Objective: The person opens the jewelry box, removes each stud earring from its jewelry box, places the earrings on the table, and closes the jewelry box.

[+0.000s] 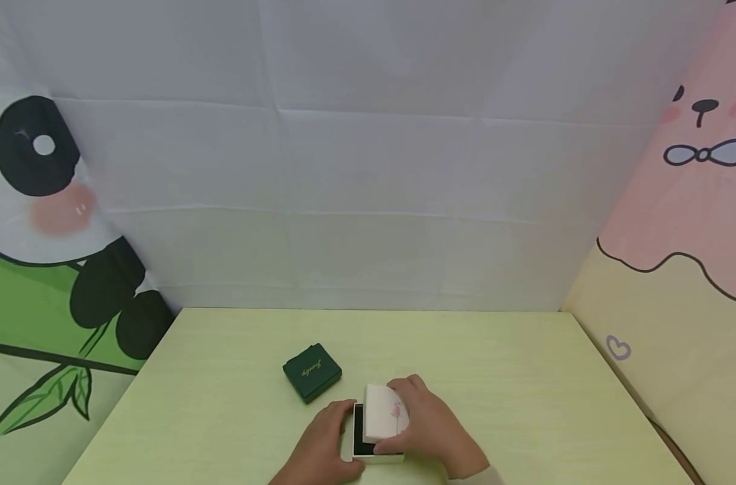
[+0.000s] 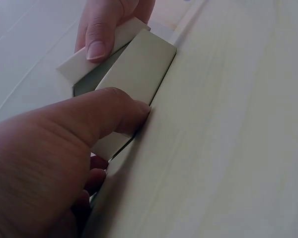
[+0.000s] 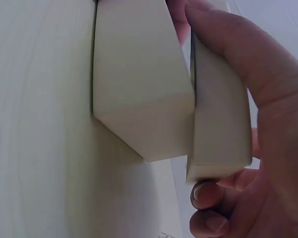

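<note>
A small white box base [image 1: 380, 459] with a black inside sits near the table's front edge. My left hand [image 1: 322, 444] grips it from the left, thumb at the near end and fingers at the far end. Above the base, a white lid [image 1: 381, 412] with a pink flower print is held by my right hand [image 1: 431, 424], thumb and fingers at its opposite ends. The lid is tilted and shifted, leaving a strip of the dark inside showing along the left. In the right wrist view the lid [image 3: 221, 109] lies right against the base's rim.
A dark green box [image 1: 312, 372] with gold lettering lies on the pale table [image 1: 495, 364], beyond my left hand. A white cloth backdrop [image 1: 368, 168] stands behind the table, with cartoon-printed panels at both sides.
</note>
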`<state>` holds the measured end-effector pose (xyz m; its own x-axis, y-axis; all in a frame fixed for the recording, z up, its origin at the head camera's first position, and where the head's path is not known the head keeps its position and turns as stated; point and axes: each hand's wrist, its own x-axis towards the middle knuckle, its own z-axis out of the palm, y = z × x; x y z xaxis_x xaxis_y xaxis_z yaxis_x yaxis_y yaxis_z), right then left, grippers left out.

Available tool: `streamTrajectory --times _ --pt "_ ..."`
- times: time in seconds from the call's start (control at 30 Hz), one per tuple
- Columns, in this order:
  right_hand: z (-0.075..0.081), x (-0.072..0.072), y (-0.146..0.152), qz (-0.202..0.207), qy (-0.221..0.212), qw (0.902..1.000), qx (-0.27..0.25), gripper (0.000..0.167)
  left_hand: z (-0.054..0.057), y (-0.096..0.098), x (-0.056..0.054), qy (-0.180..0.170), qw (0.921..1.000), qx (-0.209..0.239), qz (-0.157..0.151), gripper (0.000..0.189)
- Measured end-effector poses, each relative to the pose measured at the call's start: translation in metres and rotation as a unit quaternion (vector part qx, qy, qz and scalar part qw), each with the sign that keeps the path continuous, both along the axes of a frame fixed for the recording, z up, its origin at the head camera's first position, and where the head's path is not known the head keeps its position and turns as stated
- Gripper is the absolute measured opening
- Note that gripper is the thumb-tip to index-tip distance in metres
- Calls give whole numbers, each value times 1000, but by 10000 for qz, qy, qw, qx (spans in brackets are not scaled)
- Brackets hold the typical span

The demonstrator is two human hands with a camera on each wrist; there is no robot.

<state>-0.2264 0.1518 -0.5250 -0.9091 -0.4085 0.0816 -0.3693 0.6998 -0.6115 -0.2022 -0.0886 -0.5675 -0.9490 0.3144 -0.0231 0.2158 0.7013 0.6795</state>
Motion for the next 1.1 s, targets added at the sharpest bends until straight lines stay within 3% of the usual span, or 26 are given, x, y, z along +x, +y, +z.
streamTrajectory --times 0.17,0.47,0.83,1.1 --pt "3 3 -2 107 -49 9999 -9 97 2 -1 2 158 9999 -25 -54 88" --pt "9 7 -1 216 -258 9994 109 96 9 2 4 -305 9995 -4 18 89" --pt "10 12 -7 213 -281 9992 191 98 13 4 7 -173 9998 -22 -18 90" --pt "7 13 -15 249 -148 9987 407 98 11 0 7 269 9995 25 -137 88"
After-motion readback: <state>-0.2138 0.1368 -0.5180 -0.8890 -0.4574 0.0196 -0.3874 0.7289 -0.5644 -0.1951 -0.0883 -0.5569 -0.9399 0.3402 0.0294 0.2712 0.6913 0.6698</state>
